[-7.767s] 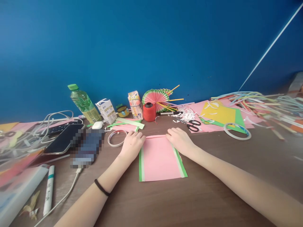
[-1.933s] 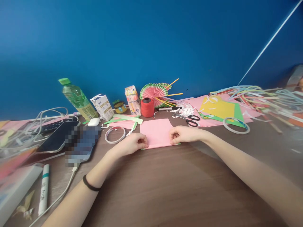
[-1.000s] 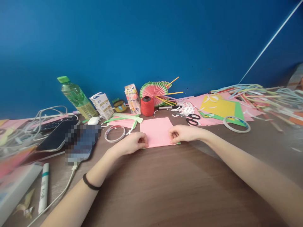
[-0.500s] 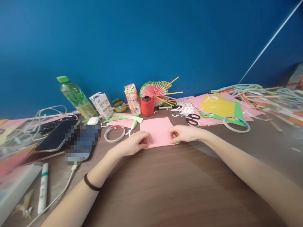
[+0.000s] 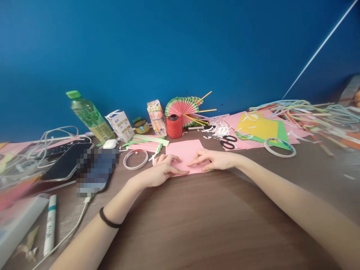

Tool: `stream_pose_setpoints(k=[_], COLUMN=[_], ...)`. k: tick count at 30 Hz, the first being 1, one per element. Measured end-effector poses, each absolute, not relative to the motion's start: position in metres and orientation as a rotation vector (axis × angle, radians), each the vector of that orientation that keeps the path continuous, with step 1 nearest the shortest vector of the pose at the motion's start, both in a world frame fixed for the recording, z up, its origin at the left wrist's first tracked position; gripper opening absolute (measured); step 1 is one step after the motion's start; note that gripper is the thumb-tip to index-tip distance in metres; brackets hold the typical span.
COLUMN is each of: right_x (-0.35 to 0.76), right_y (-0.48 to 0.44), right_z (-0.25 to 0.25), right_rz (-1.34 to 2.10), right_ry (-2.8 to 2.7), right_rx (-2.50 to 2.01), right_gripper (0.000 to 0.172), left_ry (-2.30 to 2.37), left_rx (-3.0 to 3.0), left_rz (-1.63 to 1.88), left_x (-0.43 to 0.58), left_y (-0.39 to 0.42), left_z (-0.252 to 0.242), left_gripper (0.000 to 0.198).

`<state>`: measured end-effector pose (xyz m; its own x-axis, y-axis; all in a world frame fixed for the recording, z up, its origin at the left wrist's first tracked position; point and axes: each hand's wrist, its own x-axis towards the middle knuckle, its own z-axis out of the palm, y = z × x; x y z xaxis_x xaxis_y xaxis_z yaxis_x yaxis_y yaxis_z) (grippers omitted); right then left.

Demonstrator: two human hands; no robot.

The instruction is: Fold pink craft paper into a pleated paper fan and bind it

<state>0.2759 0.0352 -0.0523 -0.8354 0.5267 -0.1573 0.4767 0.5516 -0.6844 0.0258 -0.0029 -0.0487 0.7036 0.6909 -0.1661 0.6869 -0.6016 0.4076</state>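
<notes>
A sheet of pink paper lies flat on the brown table in front of me, with a bit of green showing at its near right corner. At its left side rests my left hand, fingers apart, the thumb stretched along the near edge. My right hand touches the paper from the right, with the index finger stretched toward the middle and the thumb near the front edge. Neither hand grips anything. Behind the paper stand a red thread spool and a pink and green folded paper fan.
Left of the paper are a tape roll, a phone, a milk carton and a green bottle. To the right lie black-handled scissors, another tape roll, yellow paper and colored strips. A blue wall rises behind.
My fingers have straightened from a curled pose on both hands. The left thumb and right index finger now reach further in over the pink paper. The paper has hardly moved.
</notes>
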Motion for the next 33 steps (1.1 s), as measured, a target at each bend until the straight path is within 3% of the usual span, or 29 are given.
stream_pose_setpoints(k=[7,19,33], right_x=[0.28,0.293,0.294], right_y=[0.039,0.045,0.046], right_z=[-0.058,-0.044,-0.043], right_rz=[1.275,1.382,1.351], right_ry=[-2.629,-2.696,-2.746], right_rx=[-0.787,-0.76,-0.681], right_gripper=[0.026,0.034,0.029], left_ry=[1.072,1.075,1.098], left_rx=[2.457,2.411,2.417], left_rz=[0.017,0.034,0.015], left_x=[0.025,0.026,0.029], left_y=[-0.002,-0.003,-0.005], left_z=[-0.05,-0.047,-0.045], left_gripper=[0.039,0.036,0.035])
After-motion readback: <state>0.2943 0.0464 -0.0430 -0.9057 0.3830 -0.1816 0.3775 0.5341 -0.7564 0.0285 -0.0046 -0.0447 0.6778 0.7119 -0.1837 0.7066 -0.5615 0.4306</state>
